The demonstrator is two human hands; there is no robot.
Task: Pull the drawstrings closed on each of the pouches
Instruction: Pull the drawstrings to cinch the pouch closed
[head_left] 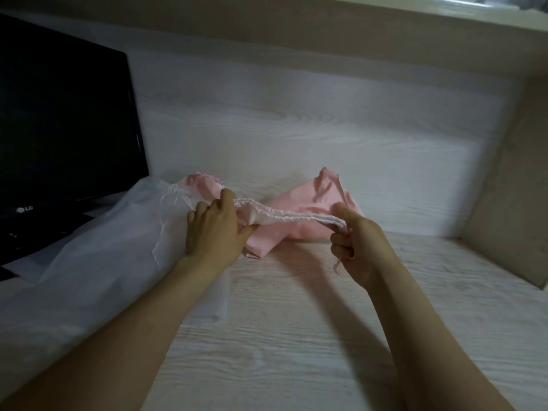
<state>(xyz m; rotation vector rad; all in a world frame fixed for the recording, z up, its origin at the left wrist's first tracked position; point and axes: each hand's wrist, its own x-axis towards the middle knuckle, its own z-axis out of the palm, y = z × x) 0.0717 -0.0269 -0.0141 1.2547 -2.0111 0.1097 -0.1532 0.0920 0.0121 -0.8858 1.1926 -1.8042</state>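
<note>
Dim, soft-focus view; arm shadows fall forward, edges warped.

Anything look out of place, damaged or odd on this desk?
Nothing stands out. Both hands, left and right, stretch the pink pouch's gathered top; a white pouch lies beside the black monitor.

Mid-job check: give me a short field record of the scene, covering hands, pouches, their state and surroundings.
left hand: gripping the left end of the pink pouch's gathered top hem
right hand: pinching the right end of the same hem, a pink cord end dangling below it
pink pouch: held just above the desk, top hem stretched between the hands, partly gathered
white pouch: lying at left, neck cinched with a white drawstring
second pink pouch: behind the white one, mostly hidden
monitor: dark, far left
desk: pale wood grain
</note>
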